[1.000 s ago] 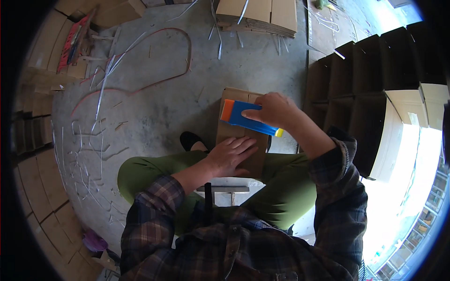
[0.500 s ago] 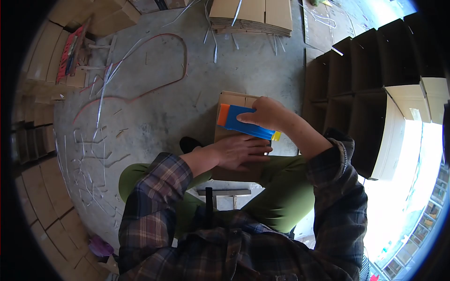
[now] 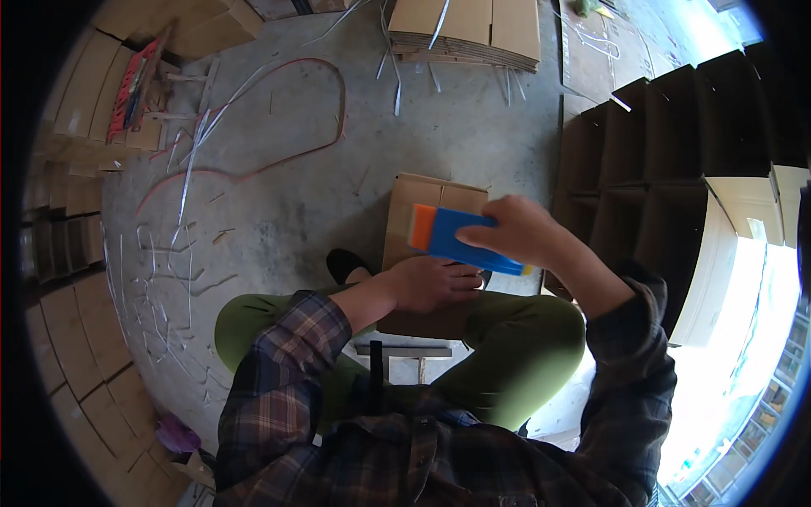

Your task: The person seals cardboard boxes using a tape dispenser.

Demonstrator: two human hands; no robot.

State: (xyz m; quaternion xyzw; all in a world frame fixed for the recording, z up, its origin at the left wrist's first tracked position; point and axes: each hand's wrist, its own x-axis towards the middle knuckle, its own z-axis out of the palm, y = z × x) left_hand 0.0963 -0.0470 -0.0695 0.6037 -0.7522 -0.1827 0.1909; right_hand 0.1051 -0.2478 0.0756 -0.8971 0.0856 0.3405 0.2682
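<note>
My right hand [image 3: 515,230] is closed round a blue rectangular block with an orange end [image 3: 477,242], its thumb across the top face. A small yellow part shows at the block's lower right; its exact kind I cannot make out. The block is over the right side of a cardboard box [image 3: 410,215] between my knees. My left hand [image 3: 429,284] lies on the near part of that box, fingers bent and close together, just below the block. Its fingertips are partly hidden.
A stack of flat cardboard [image 3: 465,25] lies on the floor ahead. Open cardboard compartments [image 3: 667,211] stand on the right, stacked cartons [image 3: 80,338] on the left. Loose straps [image 3: 190,177] litter the concrete floor [image 3: 279,203]. A small stool [image 3: 405,351] is below me.
My right hand has carried the blue block slightly right and down in view. The spread fingers of my left hand have drawn together and bent. The whole view has shifted slightly.
</note>
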